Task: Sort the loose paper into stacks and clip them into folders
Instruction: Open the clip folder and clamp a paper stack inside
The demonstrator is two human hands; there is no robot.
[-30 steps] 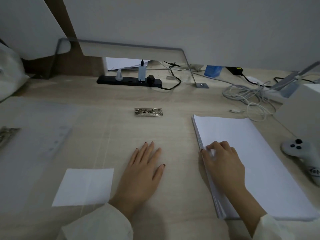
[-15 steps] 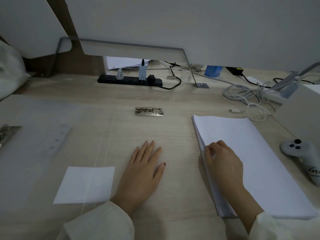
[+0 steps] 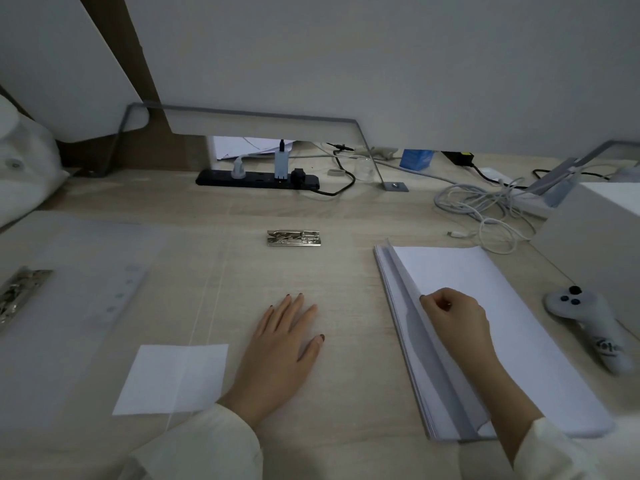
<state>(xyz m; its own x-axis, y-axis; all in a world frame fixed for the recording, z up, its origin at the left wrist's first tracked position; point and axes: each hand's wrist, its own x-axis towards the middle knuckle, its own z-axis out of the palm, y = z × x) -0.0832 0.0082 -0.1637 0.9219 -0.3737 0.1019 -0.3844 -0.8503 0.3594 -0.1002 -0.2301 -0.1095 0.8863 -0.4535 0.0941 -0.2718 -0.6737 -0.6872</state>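
Nearest you, a small white sheet [image 3: 173,377] lies just left of your left wrist. Your left hand [image 3: 280,344] lies flat on the desk, fingers straight and slightly spread, holding nothing.

Your right hand [image 3: 453,320] is curled, thumb and fingertips pinching the left edge of the top sheets of the paper stack [image 3: 519,271]. That edge is lifted, with a gap visible under it; the rest of the stack lies flat, running away from and behind your fingers. How many sheets are in the pinch: can't tell.

A grey controller [image 3: 588,327] sits right of your right knuckles, just beside the stack edge.

Beyond your left fingertips, well apart, lies the metal clip [image 3: 294,237]. A translucent folder cover [image 3: 79,271] lies far left of them.

Risks, as I judge them:
- A pinch this close to the edge can crease or drop sheets.
- Nothing pins the lower stack, so lifting may drag and fan it.
- A wide sweep right would knock the controller.
- Uneven counts are likely if you grab by feel.

Farthest out are a power strip [image 3: 258,178] and tangled cables [image 3: 485,209].
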